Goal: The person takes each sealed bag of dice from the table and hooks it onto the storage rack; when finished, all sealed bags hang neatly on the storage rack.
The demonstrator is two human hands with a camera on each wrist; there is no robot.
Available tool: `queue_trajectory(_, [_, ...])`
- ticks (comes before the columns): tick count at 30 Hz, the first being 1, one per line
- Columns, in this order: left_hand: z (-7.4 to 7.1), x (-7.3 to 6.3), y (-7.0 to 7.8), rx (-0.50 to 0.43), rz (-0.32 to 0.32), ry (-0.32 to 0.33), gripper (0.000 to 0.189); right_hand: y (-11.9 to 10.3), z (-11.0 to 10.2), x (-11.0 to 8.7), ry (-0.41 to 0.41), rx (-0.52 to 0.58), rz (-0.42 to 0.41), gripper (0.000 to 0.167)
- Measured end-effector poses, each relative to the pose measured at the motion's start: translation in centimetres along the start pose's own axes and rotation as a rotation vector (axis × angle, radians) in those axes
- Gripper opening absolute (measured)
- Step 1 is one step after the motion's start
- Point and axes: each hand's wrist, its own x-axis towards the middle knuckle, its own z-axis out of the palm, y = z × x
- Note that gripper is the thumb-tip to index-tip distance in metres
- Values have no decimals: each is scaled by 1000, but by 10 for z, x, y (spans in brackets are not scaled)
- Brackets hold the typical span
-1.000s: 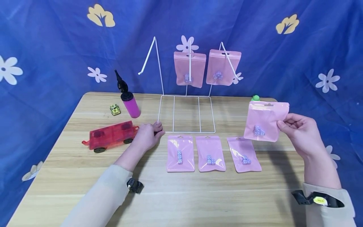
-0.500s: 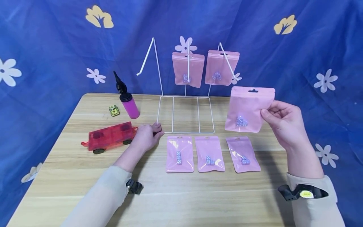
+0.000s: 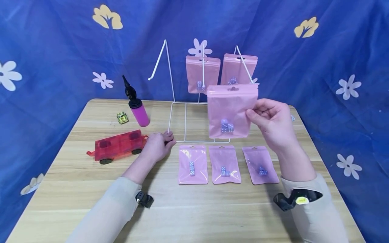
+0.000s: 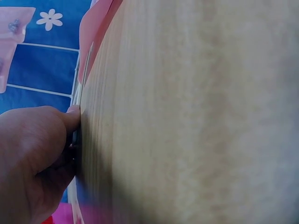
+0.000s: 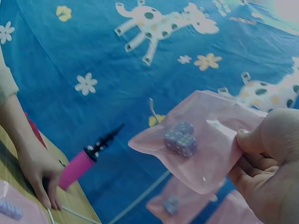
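Between thumb and fingers, my right hand (image 3: 271,125) pinches the right edge of a pink zip bag (image 3: 228,104). The bag hangs upright in the air with a few dice (image 5: 180,140) at its bottom, overlapping the rack's right side in the head view. My left hand (image 3: 156,145) holds the front left corner of the white wire display rack (image 3: 185,121). Two pink bags hang on the rack's middle hook (image 3: 194,69) and right hook (image 3: 247,67); the left hook (image 3: 156,64) carries no bag. Three more bags lie in front: left (image 3: 184,157), middle (image 3: 217,158), right (image 3: 255,158).
A red toy trailer (image 3: 117,146) stands just left of my left hand. Behind it are a small yellow-green toy car (image 3: 122,117) and a purple hand pump (image 3: 140,114) with a black nozzle. A blue patterned curtain (image 3: 60,50) borders the wooden table (image 3: 194,212).
My right hand has carried the pinched bag leftward and up, from the table's right side to before the rack. My left hand stays at the rack's corner.
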Motion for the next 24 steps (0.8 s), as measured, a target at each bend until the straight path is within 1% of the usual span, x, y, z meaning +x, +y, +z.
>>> queue_trajectory(5, [-1,0,0,9,6,10,38,3,26,9,-3,-128,-29,22])
queue_trajectory(7, [-1,0,0,12,13,17,37,4,36,11,-16,-156,-35,20])
queue_trajectory(11, [0,0,-1,9,24,26,37,10,53,15,-52,-140,-59,12])
queue_trajectory(15, [2,0,-3,5,52,41,36,18,73,19,-68,-109,-96,10])
queue_trajectory(20, [3,0,-5,-5,68,62,33,27,101,24,-84,-128,-112,8])
queue_trajectory(22, [4,-1,-5,-11,85,75,26,31,112,26,-92,-130,-106,7])
queue_trajectory(24, [4,-1,-6,-25,114,91,15,36,123,28,-103,-128,-97,6])
